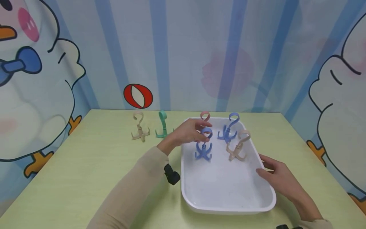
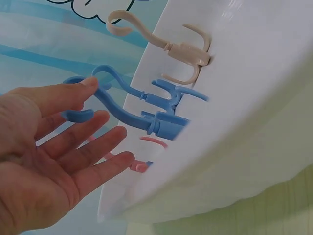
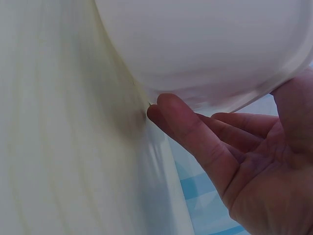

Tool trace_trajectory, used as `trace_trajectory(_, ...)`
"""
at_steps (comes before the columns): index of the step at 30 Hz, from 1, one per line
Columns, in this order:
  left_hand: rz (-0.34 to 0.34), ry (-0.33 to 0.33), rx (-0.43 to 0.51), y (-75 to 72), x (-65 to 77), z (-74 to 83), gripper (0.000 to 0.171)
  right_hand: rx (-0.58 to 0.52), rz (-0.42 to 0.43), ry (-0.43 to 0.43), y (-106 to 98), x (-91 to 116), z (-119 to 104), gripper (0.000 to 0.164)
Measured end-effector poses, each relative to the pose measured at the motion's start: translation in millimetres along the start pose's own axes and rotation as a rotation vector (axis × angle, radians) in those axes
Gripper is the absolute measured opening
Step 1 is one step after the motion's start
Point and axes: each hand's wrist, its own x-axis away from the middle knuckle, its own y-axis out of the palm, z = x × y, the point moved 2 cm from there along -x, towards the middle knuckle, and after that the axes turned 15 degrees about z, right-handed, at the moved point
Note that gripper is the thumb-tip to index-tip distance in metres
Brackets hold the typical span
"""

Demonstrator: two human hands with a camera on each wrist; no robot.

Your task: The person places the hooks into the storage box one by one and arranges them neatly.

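Observation:
My left hand (image 1: pixel 188 131) is at the upper curl of a blue four-prong hanging hook (image 1: pixel 203 152), which stands on its prongs in a white tray (image 1: pixel 226 187). In the left wrist view the thumb overlaps this curl, while the fingers (image 2: pixel 100 149) stay extended and spread. Behind it in the tray stand a second blue hook (image 1: pixel 227 135) and a pink hook (image 1: pixel 205 114), mostly hidden by my hand. A beige hook (image 1: pixel 236 152) leans to the right of them. My right hand (image 1: pixel 281 178) grips the tray's right side, thumb at the rim and fingers beneath.
Left of the tray, another beige hook (image 1: pixel 139 131) and a green hook (image 1: pixel 163 125) stand on the light green table (image 1: pixel 94 165). A striped blue backdrop (image 1: pixel 186 57) with cartoon figures rises behind the table's far edge.

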Motion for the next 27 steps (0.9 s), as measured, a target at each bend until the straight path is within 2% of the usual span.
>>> trace_trajectory(7, -0.021, -0.029, -0.015, -13.9, 2.8, -1.4, 0.061, 0.003, -0.005, 0.007, 0, 0, 0, 0.068)
trace_trajectory(11, -0.032, -0.038, 0.034, -22.6, 4.6, -6.6, 0.061, 0.004, -0.001, 0.003, 1, 0, 0, 0.068)
trace_trajectory(16, -0.046, -0.019, 0.103, -32.5, 8.9, -12.3, 0.061, 0.012, -0.001, 0.001, 1, -1, 0, 0.067)
trace_trajectory(27, 0.059, -0.042, 0.148, -51.0, 17.4, -27.5, 0.046, 0.010, -0.010, 0.011, 0, -1, 0, 0.068)
